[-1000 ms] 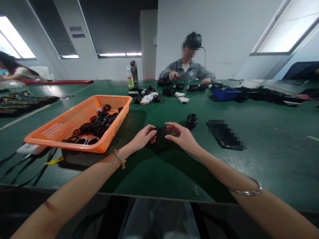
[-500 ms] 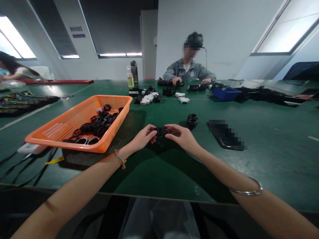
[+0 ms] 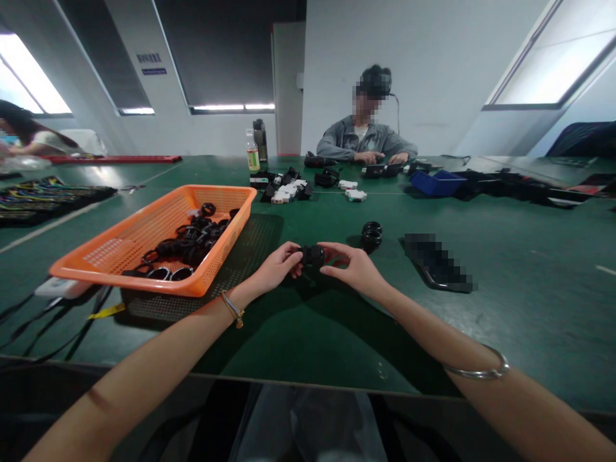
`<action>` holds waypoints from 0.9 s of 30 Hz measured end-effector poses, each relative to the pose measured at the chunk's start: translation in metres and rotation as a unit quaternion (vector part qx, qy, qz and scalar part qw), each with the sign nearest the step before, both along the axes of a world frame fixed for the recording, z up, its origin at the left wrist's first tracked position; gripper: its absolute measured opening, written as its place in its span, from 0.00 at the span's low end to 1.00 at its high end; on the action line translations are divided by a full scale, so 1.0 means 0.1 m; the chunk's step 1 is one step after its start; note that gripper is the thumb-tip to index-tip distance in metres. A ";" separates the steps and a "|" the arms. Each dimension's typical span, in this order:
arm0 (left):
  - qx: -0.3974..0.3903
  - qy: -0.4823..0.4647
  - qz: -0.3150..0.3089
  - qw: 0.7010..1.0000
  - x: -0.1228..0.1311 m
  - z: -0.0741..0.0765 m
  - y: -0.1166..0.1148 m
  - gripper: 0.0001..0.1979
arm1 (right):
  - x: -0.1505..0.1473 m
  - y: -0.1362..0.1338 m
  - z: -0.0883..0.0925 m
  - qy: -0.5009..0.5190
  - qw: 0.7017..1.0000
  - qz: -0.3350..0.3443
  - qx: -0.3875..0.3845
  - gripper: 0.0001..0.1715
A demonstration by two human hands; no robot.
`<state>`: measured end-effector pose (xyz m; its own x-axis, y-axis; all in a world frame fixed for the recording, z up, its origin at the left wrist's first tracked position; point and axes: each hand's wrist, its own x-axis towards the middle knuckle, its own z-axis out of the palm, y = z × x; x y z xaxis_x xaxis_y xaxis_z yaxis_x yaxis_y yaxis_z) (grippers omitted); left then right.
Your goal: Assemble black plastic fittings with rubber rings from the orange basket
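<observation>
A small black cylindrical part (image 3: pixel 313 256) is held just above the green table, between my two hands. Thumb and fingers of my left hand (image 3: pixel 278 265) pinch its left end. My right hand (image 3: pixel 355 266) curves around the right end, fingertips at its upper edge and the thumb lower down. What the part is exactly is too small and dark to tell. Behind my right hand stand black rings (image 3: pixel 372 235), stacked together. On the left, an orange perforated basket (image 3: pixel 120 231) contains many black ring-shaped pieces (image 3: pixel 192 239), some with shiny rims.
A phone-like black object (image 3: pixel 437 264) lies to the right. Black and white parts (image 3: pixel 289 190), a bottle (image 3: pixel 252 153) and a blue bin (image 3: pixel 437 183) are farther back. A co-worker (image 3: pixel 366 138) sits opposite. Cables and straps (image 3: pixel 81 321) lie beside the basket.
My right thumb has dropped slightly away from the black part; my left hand keeps its pinch. Across the table, the co-worker's hand has moved right, off a black object.
</observation>
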<state>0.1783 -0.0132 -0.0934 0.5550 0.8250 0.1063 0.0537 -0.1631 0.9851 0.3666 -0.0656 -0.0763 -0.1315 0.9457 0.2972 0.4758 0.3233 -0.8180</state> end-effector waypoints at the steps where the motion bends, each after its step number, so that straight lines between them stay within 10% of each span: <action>1: 0.000 -0.001 0.000 1.000 0.00 0.00 0.00 0.11 | 0.00 0.00 0.00 -0.002 1.000 -0.002 0.000 0.26; 27: 0.011 -0.008 -0.012 1.000 -0.01 -0.01 0.01 0.12 | -0.02 0.01 0.01 -0.031 0.999 -0.031 -0.005 0.23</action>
